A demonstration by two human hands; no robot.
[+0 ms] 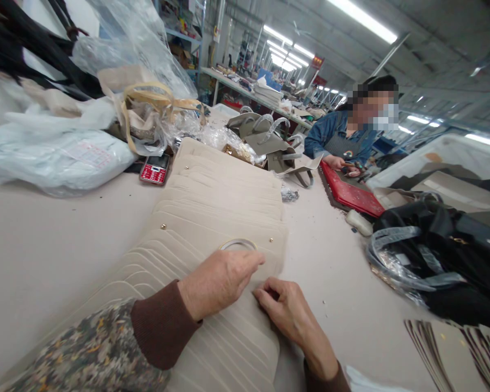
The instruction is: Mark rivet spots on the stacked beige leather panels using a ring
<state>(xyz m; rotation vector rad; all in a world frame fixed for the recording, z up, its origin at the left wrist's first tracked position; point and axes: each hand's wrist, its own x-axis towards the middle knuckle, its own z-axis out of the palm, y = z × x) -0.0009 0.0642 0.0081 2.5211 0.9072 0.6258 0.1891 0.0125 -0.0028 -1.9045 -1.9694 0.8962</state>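
Observation:
A long row of overlapping beige leather-like panels (224, 188) lies fanned out before me, with small metal fittings on some. My left hand (220, 277) is over them, back of the hand upward, fingers together and pointing right. A thin pale ring, apparently a roll of tape (239, 242), shows above its knuckles; the hand hides the lower part. Close by on the right, my right hand (283, 310) is closed, thumb and forefinger pinched at the panels' right edge. What sits between those fingertips is too small to make out.
A red phone (154, 171) and plastic-wrapped bundles (57, 155) lie at left. Beige bag pieces with handles (269, 136) stand behind. At right are a black bag (453, 239), more panels (445, 343) and a white bin (441, 149). A co-worker (338, 133) works by a red board (347, 188).

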